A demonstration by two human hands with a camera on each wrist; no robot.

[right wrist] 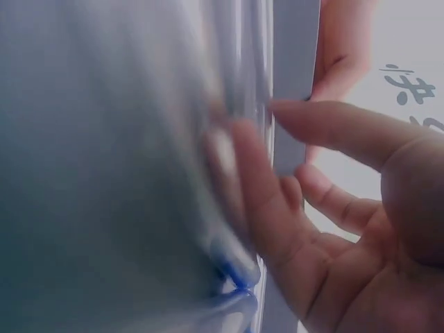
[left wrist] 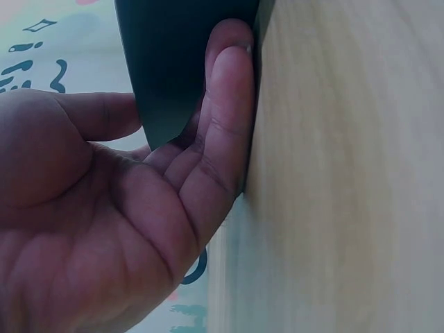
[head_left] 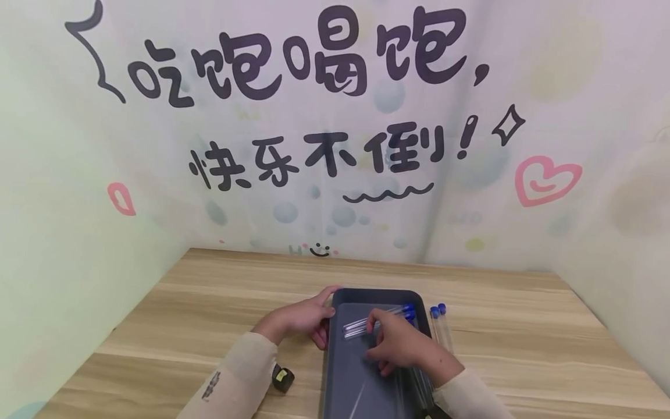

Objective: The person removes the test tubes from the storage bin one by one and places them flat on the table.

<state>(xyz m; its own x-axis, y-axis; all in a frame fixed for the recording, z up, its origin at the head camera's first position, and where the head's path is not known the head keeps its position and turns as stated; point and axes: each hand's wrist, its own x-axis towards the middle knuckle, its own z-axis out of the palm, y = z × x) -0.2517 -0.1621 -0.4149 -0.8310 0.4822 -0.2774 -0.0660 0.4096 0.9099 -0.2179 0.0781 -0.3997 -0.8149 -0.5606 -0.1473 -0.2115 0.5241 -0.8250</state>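
Observation:
My left hand (head_left: 306,319) grips the far left side of a dark grey rectangular tray (head_left: 377,295). In the left wrist view the thumb lies on one side of the tray wall (left wrist: 166,69) and the fingers bend around the other. Clear tubes with blue caps (head_left: 361,329) lie crosswise in the far part of the tray, caps to the right. Over them hovers my right hand (head_left: 395,343), fingers bent and thumb apart from the index finger. The right wrist view shows its fingertips close by the blurred tubes (right wrist: 239,62).
More blue-capped tubes (head_left: 444,331) lie on the wooden table (head_left: 209,302) just right of the tray. A small black object with a yellow mark (head_left: 283,378) sits by the left sleeve. A printed cloth wall (head_left: 314,221) stands behind the table.

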